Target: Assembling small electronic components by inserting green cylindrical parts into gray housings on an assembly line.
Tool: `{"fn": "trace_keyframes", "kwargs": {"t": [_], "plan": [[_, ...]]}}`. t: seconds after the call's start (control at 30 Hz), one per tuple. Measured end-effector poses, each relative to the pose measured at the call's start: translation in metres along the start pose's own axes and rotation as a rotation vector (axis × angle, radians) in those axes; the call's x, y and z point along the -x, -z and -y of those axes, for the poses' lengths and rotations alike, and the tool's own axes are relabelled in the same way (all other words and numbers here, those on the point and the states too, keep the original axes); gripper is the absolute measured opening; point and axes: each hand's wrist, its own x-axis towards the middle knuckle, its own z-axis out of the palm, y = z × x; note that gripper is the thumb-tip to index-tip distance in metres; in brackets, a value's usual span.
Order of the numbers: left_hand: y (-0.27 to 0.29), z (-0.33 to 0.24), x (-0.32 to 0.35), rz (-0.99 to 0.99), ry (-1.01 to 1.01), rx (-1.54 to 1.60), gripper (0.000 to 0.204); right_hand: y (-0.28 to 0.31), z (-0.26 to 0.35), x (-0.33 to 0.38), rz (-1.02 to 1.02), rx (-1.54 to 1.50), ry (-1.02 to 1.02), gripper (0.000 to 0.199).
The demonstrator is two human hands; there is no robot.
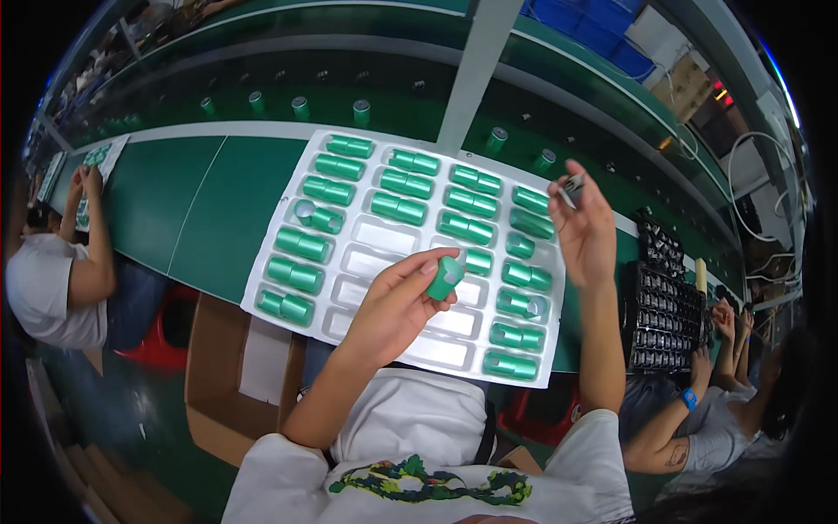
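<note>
Between the thumb and fingers of my left hand (pixel 388 306) is a shiny green cylinder (pixel 446 278), held tilted over the middle of the tray. My right hand (pixel 587 223), raised over the tray's far right corner, pinches a small dark and silver part (pixel 572 190) at its fingertips; its exact kind does not show. Below both hands lies a white moulded tray (pixel 384 234) with rows of long pockets. Green cylinders (pixel 303 244) lie on their sides in many pockets, while several pockets in the two middle columns are bare. My left hand hides part of these columns.
Green cylinders (pixel 361 111) stand spaced along a dark green strip behind the tray. A grey post (pixel 476 79) rises at the tray's far edge. To the right are a black tray of small parts (pixel 668 319) and co-workers' arms. An open cardboard box (pixel 214 393) sits below left.
</note>
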Motion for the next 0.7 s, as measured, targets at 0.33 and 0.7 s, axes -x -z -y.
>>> {"fn": "trace_keyframes", "kwargs": {"t": [0.33, 0.7], "plan": [[-0.007, 0.005, -0.002, -0.174, -0.048, -0.141, 0.023, -0.045, -0.021, 0.048, 0.588, 0.829, 0.319, 0.037], [-0.004, 0.010, -0.001, -0.096, 0.078, -0.113, 0.026, -0.045, -0.025, 0.051, 0.745, 0.890, 0.551, 0.038]]}}
